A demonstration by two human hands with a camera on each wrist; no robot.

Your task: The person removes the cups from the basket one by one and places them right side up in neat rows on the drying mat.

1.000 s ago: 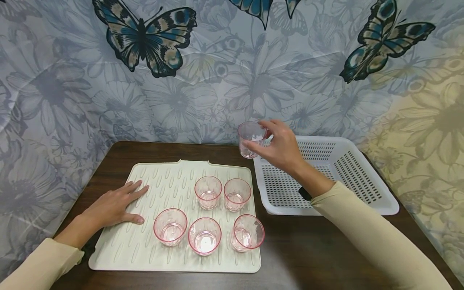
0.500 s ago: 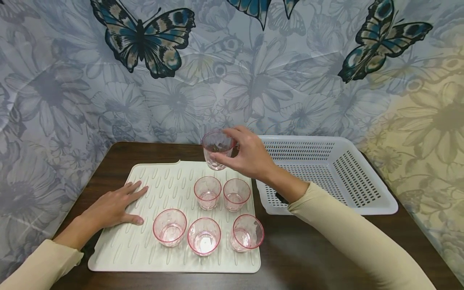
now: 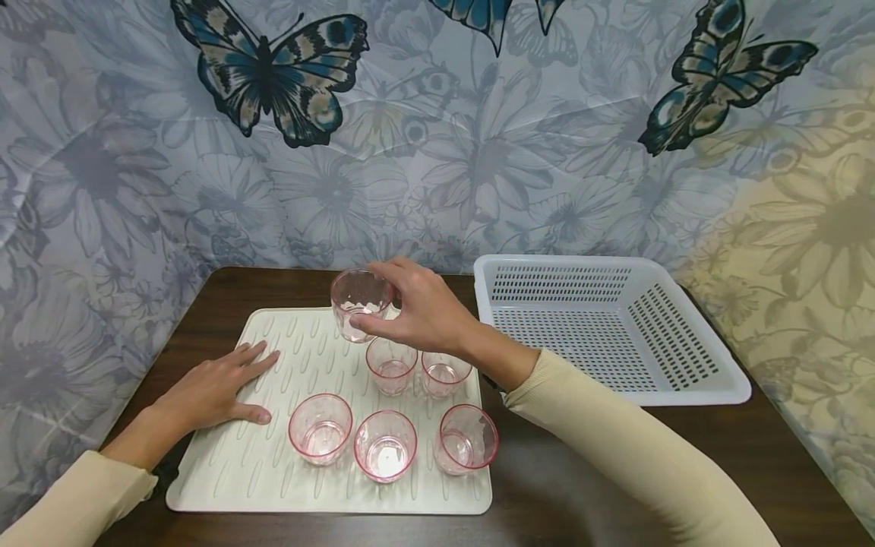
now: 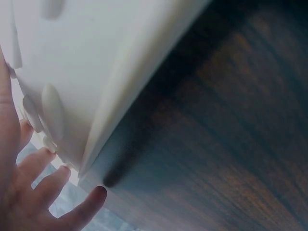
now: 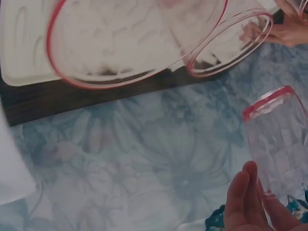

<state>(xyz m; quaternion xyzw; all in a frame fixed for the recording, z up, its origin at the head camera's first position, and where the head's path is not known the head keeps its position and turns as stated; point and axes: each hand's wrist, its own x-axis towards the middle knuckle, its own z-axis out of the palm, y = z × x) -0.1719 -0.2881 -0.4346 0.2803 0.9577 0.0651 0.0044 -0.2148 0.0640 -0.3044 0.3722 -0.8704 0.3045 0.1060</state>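
My right hand point(image 3: 431, 315) grips a clear drinking glass with a pink rim point(image 3: 350, 296) between thumb and fingers. It is above the back edge of a cream draining mat point(image 3: 266, 479); in the right wrist view the held glass point(image 5: 279, 144) is at the right edge. On the mat's left side my left hand point(image 3: 208, 391) rests with fingers spread; the left wrist view shows its fingers point(image 4: 48, 185) by the mat's edge. Several matching glasses stand upright on the mat, among them a front-left glass point(image 3: 321, 433) and a back glass point(image 3: 391, 372) just below the held one.
A white perforated plastic basket point(image 3: 656, 395) stands right of the mat on the dark wooden table point(image 3: 574, 463). Behind the table hangs a floral cloth point(image 3: 472, 190) with printed butterflies. The front-right glass point(image 3: 465, 444) is at the mat's right edge.
My right hand has carried the glass leftward from beside the basket to over the mat's back part, lowering it somewhat. The left hand and the standing glasses stay put.
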